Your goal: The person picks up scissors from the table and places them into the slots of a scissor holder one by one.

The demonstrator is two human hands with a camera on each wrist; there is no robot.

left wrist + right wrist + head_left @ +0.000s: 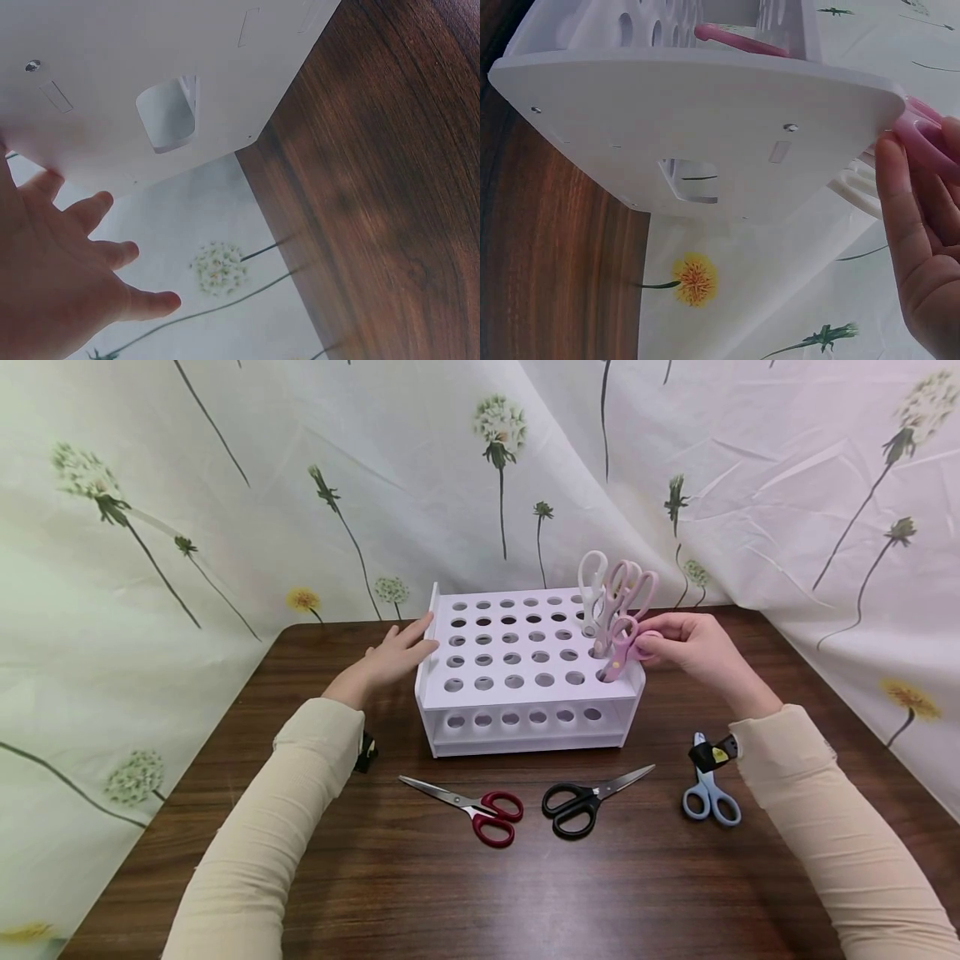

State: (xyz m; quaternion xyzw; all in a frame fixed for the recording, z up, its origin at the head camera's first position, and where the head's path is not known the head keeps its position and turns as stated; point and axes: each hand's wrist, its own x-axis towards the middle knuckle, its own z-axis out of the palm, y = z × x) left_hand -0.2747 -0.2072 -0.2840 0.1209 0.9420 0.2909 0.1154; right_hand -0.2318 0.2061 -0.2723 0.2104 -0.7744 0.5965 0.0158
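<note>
A white rack (495,693) with rows of round holes stands on the table. My left hand (390,660) touches its left side panel, fingers spread and fairly straight. At the front right corner hole, my right hand (701,656) pinches a handle loop of the pink scissors (618,653). Their blade end is down in the hole, and in the right wrist view a pink blade (742,40) shows inside the rack. Behind them, white scissors (590,597) and pale pink scissors (613,602) stand upright, handles up, in the right-hand column, partly overlapping.
In front of the rack lie red-handled scissors (491,814), black-handled scissors (573,810) and, under my right wrist, blue scissors (705,793). The dark wooden table (450,902) ends at a white cloth (247,568) printed with dandelions, just behind the rack.
</note>
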